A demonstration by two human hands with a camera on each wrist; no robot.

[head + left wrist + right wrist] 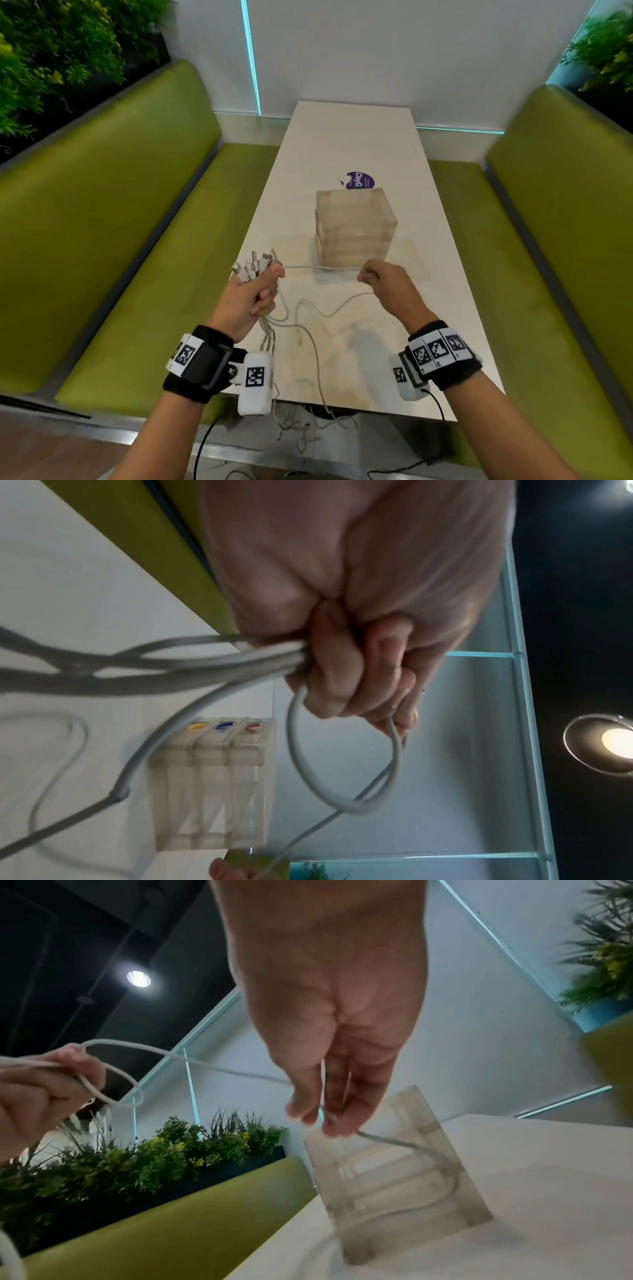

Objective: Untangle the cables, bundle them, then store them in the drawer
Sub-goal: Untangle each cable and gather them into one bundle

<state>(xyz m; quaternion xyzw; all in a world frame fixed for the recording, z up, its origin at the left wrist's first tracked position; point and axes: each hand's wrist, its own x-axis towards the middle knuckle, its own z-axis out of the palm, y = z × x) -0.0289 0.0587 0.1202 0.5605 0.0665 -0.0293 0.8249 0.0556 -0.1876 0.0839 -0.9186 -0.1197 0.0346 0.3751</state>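
Loose white cables [308,346] trail off the near edge of the surface [428,308] up into the left hand [251,298], fisted around their bunched ends, while the right hand [387,284] pinches one strand pulled level between the hands, before the clear drawer box [354,228].

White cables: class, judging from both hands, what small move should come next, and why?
Probably the right hand wraps its pinched strand around the cables gripped by the left hand: the plugs are gathered, one loop is formed, and slack trails over the table edge.
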